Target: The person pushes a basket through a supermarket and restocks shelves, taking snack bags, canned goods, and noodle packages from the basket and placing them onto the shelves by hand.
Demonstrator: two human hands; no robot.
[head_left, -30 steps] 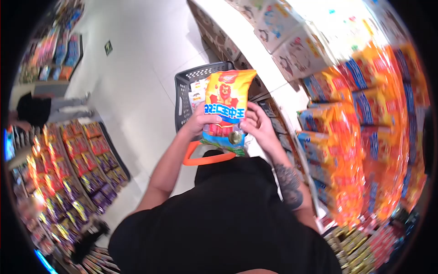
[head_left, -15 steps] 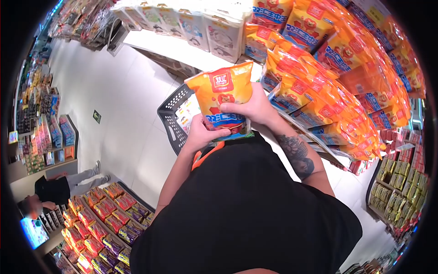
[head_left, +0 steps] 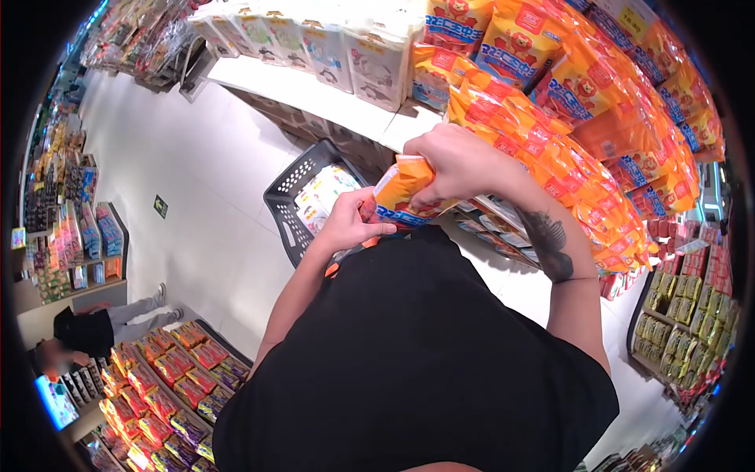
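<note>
An orange bag of sausages (head_left: 395,194), with a blue and red printed front, is held before my torso. My left hand (head_left: 350,223) grips its lower left side, thumb across the front. My right hand (head_left: 456,164) is closed over the upper right part, and the bag's top looks bent or folded there. Just beyond my left hand is a black shopping basket (head_left: 277,206) with holes in its wall. Inside the basket lies a white printed pack (head_left: 325,191). Part of the basket is hidden behind my left hand and the bag.
Many similar orange bags (head_left: 543,134) fill a sloping display at right. White packs (head_left: 377,67) line a white shelf (head_left: 314,90) ahead. Red and purple packets (head_left: 169,377) are stacked at lower left, near a person (head_left: 86,329). Other stocked shelves (head_left: 684,315) stand at far right.
My right hand has risen and turned over the bag's top. The bag, which faced me fully spread, is now tilted and bent. More of the basket and its white pack shows.
</note>
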